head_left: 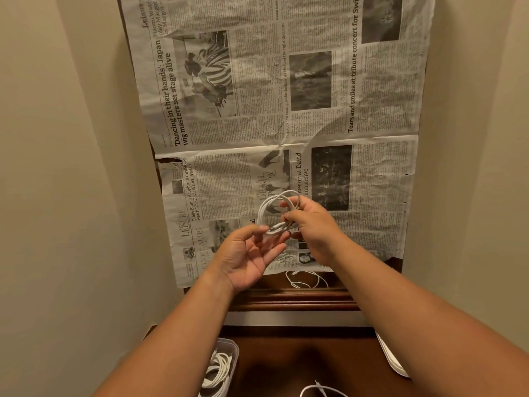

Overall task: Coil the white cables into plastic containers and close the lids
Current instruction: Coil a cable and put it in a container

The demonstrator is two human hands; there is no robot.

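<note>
A white cable is wound into a loose coil held in the air above the newspaper. My right hand pinches the coil's loops from the right. My left hand is palm up under the coil's lower part, fingers curled around its strands. A clear plastic container at the lower left holds coiled white cables, and no lid sits on it. Another loose white cable lies on the wooden edge below my hands. A third white cable shows at the bottom edge.
Newspaper covers a dark wooden surface set between two beige walls. A white lid or tray edge pokes out beside my right forearm.
</note>
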